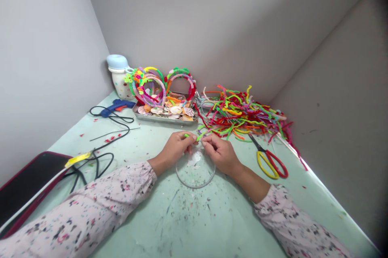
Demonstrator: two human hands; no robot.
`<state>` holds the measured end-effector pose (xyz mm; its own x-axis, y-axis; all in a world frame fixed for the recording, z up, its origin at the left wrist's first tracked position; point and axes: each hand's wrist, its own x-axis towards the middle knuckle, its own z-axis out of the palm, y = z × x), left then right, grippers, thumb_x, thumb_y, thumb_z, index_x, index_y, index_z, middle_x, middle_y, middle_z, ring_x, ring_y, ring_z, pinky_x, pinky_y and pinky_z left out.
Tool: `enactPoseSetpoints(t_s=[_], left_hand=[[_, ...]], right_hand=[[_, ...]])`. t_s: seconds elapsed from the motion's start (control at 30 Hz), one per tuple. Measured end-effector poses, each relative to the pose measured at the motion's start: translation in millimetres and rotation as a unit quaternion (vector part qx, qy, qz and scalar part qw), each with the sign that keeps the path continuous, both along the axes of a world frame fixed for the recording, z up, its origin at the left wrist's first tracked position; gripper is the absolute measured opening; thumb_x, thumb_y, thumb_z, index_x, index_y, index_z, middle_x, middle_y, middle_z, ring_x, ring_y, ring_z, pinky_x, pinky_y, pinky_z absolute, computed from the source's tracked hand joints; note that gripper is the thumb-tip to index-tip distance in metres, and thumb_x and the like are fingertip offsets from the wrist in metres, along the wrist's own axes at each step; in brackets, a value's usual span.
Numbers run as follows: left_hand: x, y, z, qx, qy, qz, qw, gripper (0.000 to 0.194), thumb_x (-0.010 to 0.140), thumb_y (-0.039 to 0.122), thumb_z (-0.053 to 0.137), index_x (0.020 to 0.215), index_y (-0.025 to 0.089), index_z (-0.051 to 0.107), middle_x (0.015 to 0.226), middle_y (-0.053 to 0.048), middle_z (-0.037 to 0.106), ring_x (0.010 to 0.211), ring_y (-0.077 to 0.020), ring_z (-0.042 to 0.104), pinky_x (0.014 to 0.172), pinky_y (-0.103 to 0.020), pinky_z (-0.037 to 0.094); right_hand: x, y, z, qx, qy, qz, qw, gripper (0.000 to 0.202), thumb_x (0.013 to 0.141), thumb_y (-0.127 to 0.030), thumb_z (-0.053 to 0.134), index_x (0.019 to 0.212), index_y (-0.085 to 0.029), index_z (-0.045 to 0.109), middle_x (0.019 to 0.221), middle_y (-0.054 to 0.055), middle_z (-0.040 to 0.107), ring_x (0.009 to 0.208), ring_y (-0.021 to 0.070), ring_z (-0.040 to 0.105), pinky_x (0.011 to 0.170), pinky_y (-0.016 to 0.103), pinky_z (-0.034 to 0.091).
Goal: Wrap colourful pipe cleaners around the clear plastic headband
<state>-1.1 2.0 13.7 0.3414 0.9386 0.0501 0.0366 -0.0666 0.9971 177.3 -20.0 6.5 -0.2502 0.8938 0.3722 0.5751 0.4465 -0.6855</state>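
Note:
A thin grey wire hoop (195, 187) hangs between my hands over the green tabletop, its upper part meeting my fingers. My left hand (177, 145) is closed in a pinch at the hoop's top left, with a bright green pipe cleaner (186, 135) showing at the thumb. Close beside it, my right hand (222, 154) pinches at the hoop's top right. My fingers partly hide where pipe cleaner and wire meet. Just beyond the fingertips lie lilac and pink pipe cleaner pieces, part of a big tangled pile (242, 114).
Behind my hands, a metal tray (169, 120) holds shells and pipe-cleaner-wrapped hoops (154, 84). Scissors (270, 164) lie right. A blue glue gun (113, 108), its black cord, a lidded cup (119, 76) and a dark red-edged device (33, 181) are left. Walls enclose the table.

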Motion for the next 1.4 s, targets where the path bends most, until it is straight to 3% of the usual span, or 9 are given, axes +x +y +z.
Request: enactPoseSetpoints(t_s=[0.77,1.4], left_hand=[[-1.5,1.7,-3.6,0.006,-0.010,-0.006,1.000,0.020,0.078,0.030,0.054,0.069,0.013,0.060,0.048,0.003,0.050,0.046,-0.0087,0.046,0.048,-0.020,0.034],[1.5,-0.6,-2.8,0.029,0.042,0.006,0.999,0.017,0.073,0.026,0.060,0.084,0.012,0.061,0.059,0.003,0.055,0.048,-0.0077,0.048,0.047,-0.019,0.038]], right_hand=[[-1.7,1.2,-0.7,-0.076,0.042,0.021,0.996,0.014,0.088,-0.029,0.045,0.085,-0.021,0.056,0.058,-0.004,0.056,0.051,0.0108,0.048,0.052,0.022,0.035],[0.8,3.6,-3.4,-0.082,0.034,0.011,0.996,0.014,0.088,-0.030,0.046,0.086,-0.021,0.058,0.059,-0.004,0.054,0.052,0.0105,0.047,0.052,0.021,0.034]])
